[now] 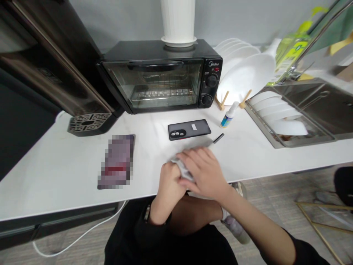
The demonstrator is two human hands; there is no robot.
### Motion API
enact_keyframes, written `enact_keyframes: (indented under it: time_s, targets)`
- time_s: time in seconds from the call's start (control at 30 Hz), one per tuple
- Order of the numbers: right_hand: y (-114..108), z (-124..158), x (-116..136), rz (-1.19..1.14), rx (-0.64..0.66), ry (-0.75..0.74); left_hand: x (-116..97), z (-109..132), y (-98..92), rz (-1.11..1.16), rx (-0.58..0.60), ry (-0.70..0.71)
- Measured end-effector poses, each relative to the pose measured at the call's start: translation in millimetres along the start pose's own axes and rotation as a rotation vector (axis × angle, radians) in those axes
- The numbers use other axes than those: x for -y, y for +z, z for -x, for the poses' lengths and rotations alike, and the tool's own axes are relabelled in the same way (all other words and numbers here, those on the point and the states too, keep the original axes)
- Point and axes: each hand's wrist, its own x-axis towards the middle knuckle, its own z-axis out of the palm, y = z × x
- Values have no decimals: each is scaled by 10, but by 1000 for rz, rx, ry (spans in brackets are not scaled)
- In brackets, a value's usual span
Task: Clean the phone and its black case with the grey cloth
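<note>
Both hands meet above the front edge of the white counter (68,173). My left hand (171,180) is curled closed against a crumpled grey-white cloth (184,170). Across it lies my right hand (202,169), its fingers together over the cloth. Something thin and blurred shows just beyond the fingers; I cannot make out what it is. Behind the hands rests a dark phone case (189,130) with a small white label. A short black stick-like item (218,138) lies to its right, near a small spray bottle (230,115) standing upright.
A pixelated flat item (117,162) lies at left. Behind stand a black toaster oven (162,81) bearing a white pot (178,22), a dark machine (91,121), and racked white plates (245,77). The sink (325,99) is at right, with a green bottle (292,51) behind.
</note>
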Motion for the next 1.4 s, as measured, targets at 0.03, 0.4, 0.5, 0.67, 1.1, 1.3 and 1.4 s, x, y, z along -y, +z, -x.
enact_keyframes:
  time_s: [0.03,0.4,0.5,0.67,1.1,1.3,1.4]
  targets:
    - [-49,-5,-129,14,-12,67,-23,8,-7,31,-16,1]
    - [-29,-445,-117,-680,-539,524,-471,-323,-333,290,-354,67]
    - [-92,-665,2,-601,-679,357,-457,-386,-335,267,-374,88]
    - [-158,-864,-209,-253,-590,-110,-379,-392,-296,49,-518,146]
    - [-87,-1000,-497,-369,-525,-236,-352,-353,-88,-125,-374,82]
    - [-66,-934,-515,-214,-614,-453,-181,-254,124,-233,-53,-3]
    - [-133,-919,-587,-45,-491,-617,-173,-251,116,-262,-67,3]
